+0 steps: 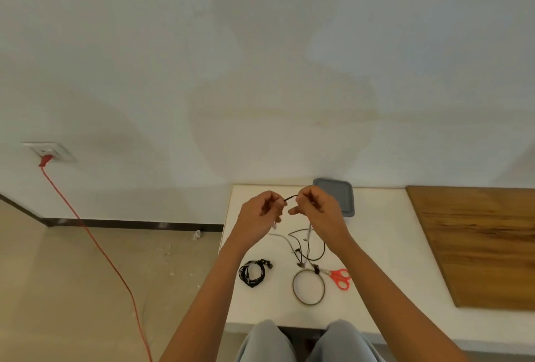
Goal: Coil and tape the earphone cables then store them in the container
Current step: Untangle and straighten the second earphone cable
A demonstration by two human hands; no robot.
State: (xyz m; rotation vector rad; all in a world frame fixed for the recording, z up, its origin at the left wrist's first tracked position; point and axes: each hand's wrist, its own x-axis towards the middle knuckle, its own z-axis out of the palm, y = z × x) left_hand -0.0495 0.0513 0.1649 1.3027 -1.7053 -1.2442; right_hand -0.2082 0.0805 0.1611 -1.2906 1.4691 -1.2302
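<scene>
Both hands are raised above the white table point(382, 245). My left hand point(260, 216) and my right hand point(315, 211) each pinch one end of a short arc of black earphone cable point(291, 197) stretched between them. More of that cable hangs down in loose loops point(314, 248) to the table, next to a white cable point(285, 240). A coiled black earphone bundle point(252, 273) lies at the left. A grey coiled ring of cable point(308, 287) lies near the front. The grey container lid or tray point(344, 196) sits at the back, partly behind my right hand.
Red-handled scissors point(340, 277) lie right of the grey coil. A wooden board point(477, 243) covers the table's right part. A red cord point(95, 245) runs from a wall socket point(50, 153) down across the floor at the left. My knees point(304, 341) are under the table's front edge.
</scene>
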